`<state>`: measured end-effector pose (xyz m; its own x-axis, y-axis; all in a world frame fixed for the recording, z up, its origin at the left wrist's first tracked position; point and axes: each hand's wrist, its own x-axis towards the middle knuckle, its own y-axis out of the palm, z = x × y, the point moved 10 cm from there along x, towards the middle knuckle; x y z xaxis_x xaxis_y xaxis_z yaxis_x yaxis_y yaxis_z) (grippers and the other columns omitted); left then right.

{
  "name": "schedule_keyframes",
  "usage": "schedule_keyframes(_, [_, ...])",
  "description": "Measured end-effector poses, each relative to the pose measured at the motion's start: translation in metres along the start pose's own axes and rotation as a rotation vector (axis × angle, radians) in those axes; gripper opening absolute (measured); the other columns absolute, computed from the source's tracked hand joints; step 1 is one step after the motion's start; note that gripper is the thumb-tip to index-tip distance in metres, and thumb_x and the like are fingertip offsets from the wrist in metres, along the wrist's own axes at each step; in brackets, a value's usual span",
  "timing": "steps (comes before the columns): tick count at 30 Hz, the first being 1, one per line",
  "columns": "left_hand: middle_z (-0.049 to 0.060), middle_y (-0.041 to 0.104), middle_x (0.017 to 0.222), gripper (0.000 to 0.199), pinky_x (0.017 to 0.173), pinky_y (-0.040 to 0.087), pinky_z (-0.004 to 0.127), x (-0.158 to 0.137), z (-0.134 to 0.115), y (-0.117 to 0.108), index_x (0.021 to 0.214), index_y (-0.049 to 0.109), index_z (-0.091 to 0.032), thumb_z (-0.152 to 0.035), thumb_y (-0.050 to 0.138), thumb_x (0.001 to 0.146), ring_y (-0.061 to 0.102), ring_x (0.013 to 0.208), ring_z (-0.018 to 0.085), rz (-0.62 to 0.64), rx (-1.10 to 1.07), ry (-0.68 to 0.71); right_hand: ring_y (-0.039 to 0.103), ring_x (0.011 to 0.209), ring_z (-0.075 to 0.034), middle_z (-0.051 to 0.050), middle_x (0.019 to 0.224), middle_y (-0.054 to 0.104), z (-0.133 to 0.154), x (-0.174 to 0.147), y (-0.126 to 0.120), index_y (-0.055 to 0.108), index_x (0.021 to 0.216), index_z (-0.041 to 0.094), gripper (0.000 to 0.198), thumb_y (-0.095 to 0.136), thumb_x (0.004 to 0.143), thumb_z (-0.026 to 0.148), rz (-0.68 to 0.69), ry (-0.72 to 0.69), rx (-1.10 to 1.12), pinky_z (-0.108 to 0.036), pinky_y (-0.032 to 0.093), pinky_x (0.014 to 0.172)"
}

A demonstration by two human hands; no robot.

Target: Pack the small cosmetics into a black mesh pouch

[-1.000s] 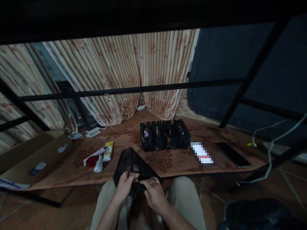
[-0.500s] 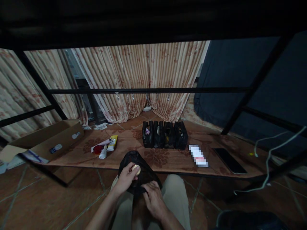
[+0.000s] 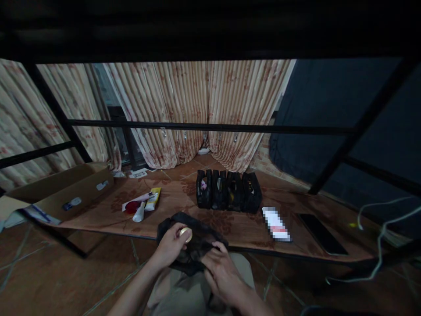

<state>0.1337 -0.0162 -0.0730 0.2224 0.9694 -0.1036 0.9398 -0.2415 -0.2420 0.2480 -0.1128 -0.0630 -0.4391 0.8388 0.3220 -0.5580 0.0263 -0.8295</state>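
My left hand [image 3: 173,244] is closed, with a small round gold-coloured disc [image 3: 186,235] between thumb and fingers. Behind and below it a soft, dark see-through bag [image 3: 201,239] spreads over my lap, against the table's front edge. On the bag's right side, my right hand [image 3: 221,268] has its fingers curled round the dark fabric. Whether the left fingers also pinch the bag is hidden. Beyond my hands, several black see-through pouches [image 3: 226,191] stand in a row, with small items inside.
To the left on the brown patterned table [image 3: 177,199] lie a yellow tube [image 3: 153,199], a white tube [image 3: 138,213] and a red round item [image 3: 132,206]. An open cardboard box [image 3: 83,191] stands farther left. Two phones, one lit [image 3: 276,224], one dark [image 3: 322,234], lie right, near a white cable [image 3: 379,245].
The bag has been lifted and spread wider, its right side drawn rightward by my right hand. My left hand still holds the disc, nearly in place. The view has shifted slightly.
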Motion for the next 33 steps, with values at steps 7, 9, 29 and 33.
schedule_keyframes(7, [-0.004,0.053,0.062,0.069,0.048,0.041,0.023,0.02,0.007,-0.013,0.135,0.038,-0.011,-0.05,0.053,0.079,0.05,0.047,0.011,0.023,0.151,-0.12,0.058,0.087,-0.016,-0.002,0.082,0.063,-0.04,0.065,-0.019,0.061,0.082,0.02,0.027,0.045,0.069,0.002,0.128,0.044,-0.179,-0.032,0.021,0.111])
schedule_keyframes(9, [-0.004,0.053,0.06,0.071,0.047,0.041,0.023,0.023,0.016,-0.012,0.138,0.033,-0.01,-0.047,0.053,0.08,0.05,0.045,0.011,0.047,0.173,-0.156,0.058,0.093,-0.018,-0.004,0.087,0.065,-0.051,0.072,-0.008,0.062,0.084,0.019,0.034,0.046,0.061,0.0,0.157,0.142,-0.181,-0.032,0.022,0.111])
schedule_keyframes(29, [0.0,0.055,0.051,0.033,0.05,0.037,0.027,0.001,0.06,-0.045,0.067,0.057,-0.015,-0.048,0.053,0.07,0.05,0.045,0.014,-0.064,0.027,-0.221,0.059,0.095,-0.019,0.001,0.097,0.069,0.01,0.019,0.1,0.066,0.098,0.031,0.023,0.054,0.085,0.016,0.059,0.378,-0.113,-0.03,0.038,0.085])
schedule_keyframes(33, [0.001,0.055,0.05,0.04,0.051,0.037,0.029,0.001,0.069,-0.05,0.063,0.058,-0.014,-0.054,0.059,0.063,0.05,0.044,0.015,-0.145,-0.073,-0.279,0.061,0.094,-0.018,0.001,0.095,0.069,0.024,0.012,0.109,0.065,0.096,0.028,0.016,0.061,0.082,0.023,0.168,0.205,-0.185,-0.031,0.035,0.096])
